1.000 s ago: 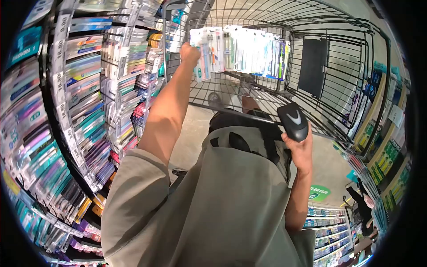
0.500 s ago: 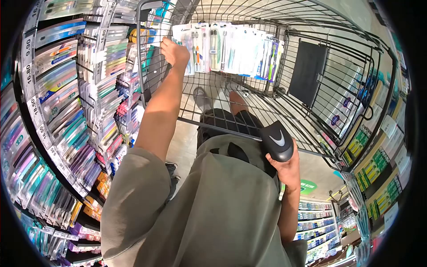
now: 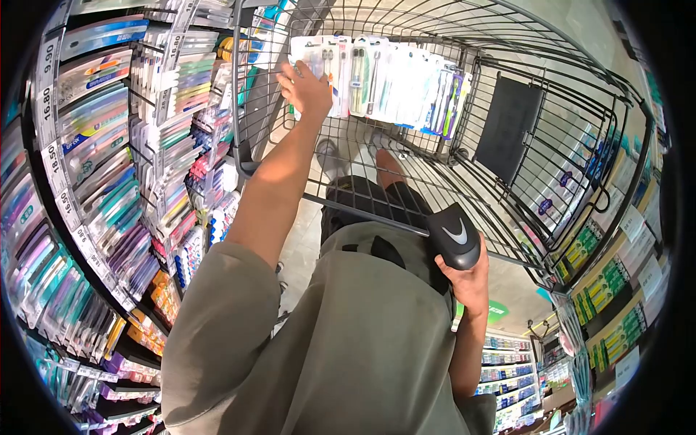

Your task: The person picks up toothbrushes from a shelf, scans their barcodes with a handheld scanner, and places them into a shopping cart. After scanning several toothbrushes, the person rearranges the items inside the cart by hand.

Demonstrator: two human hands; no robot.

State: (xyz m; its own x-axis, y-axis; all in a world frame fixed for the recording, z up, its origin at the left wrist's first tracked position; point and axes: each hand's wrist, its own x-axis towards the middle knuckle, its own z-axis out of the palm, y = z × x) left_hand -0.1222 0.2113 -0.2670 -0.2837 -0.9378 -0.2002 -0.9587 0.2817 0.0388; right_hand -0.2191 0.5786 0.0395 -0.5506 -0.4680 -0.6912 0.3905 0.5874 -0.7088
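My left hand point(image 3: 306, 91) reaches into the wire shopping cart point(image 3: 368, 214), over the left end of a row of packaged toothbrushes point(image 3: 383, 81). Its fingers are spread, and I see nothing held in them. The packs stand side by side along the cart, some white and bright with glare, with green and purple ones at the right end. Low on the right, my right hand point(image 3: 471, 284) is wrapped round the handle of a black barcode scanner point(image 3: 454, 238). The scanner's head bears a grey curved mark and sits beside the cart's near rail.
Shelves to the left hold rows of hanging toothbrush packs point(image 3: 109, 199) with a price strip point(image 3: 64, 196). Green and yellow boxes point(image 3: 620, 337) line the right-hand shelf. A dark panel point(image 3: 509, 129) hangs on the cart's wire. My feet show through the cart mesh.
My left hand has moved right, from the cart's left side to the near side of the toothbrush packs, and its fingers have spread. My right hand keeps the scanner in nearly the same place.
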